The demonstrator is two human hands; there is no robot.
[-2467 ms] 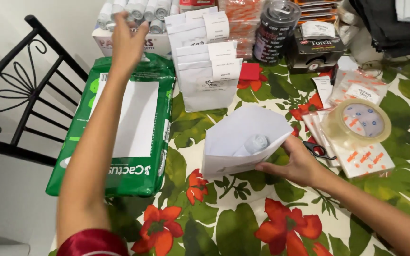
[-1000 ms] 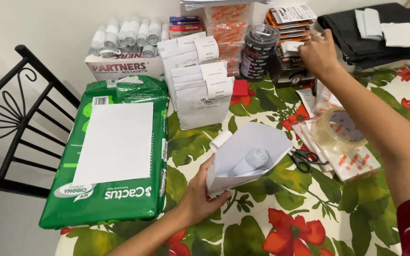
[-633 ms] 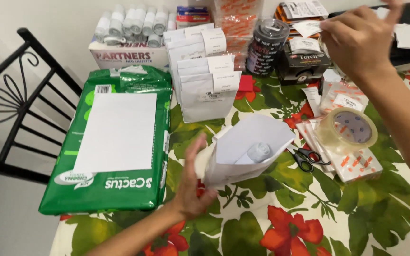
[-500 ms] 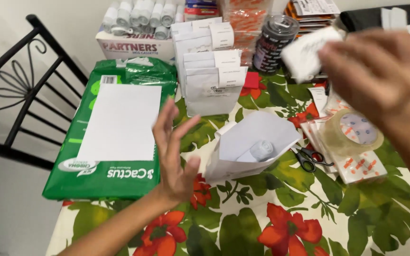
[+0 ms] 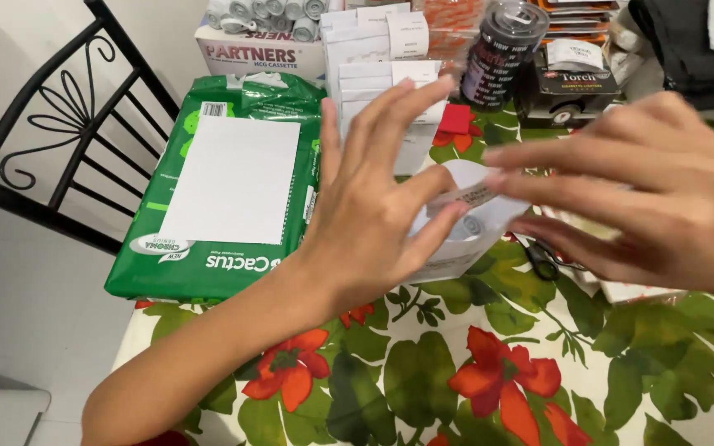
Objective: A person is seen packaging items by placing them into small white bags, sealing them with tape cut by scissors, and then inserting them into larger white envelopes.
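A white paper envelope [image 5: 456, 248] lies open on the floral tablecloth [image 5: 473, 372], with a small white roll [image 5: 468, 225] inside it. My left hand [image 5: 373, 190] hovers over the envelope's left side, fingers spread, its thumb touching the envelope's edge. From the right comes my right hand [image 5: 646, 198], its fingertips pinching a small white printed packet [image 5: 474, 196] at the envelope's mouth. Both hands hide most of the envelope.
A green pack of paper [image 5: 208, 256] with a white sheet on it lies to the left, beside a black metal chair [image 5: 51, 149]. Behind are a box of rolls [image 5: 258, 49], stacked white envelopes [image 5: 373, 58], a dark cylinder [image 5: 497, 54] and a black box [image 5: 576, 83]. Scissors [image 5: 543, 260] lie under my right hand.
My right hand reached to the back, picked up a small white packet and brought it down to the envelope. My left hand let go of the envelope, then closed in on it again.
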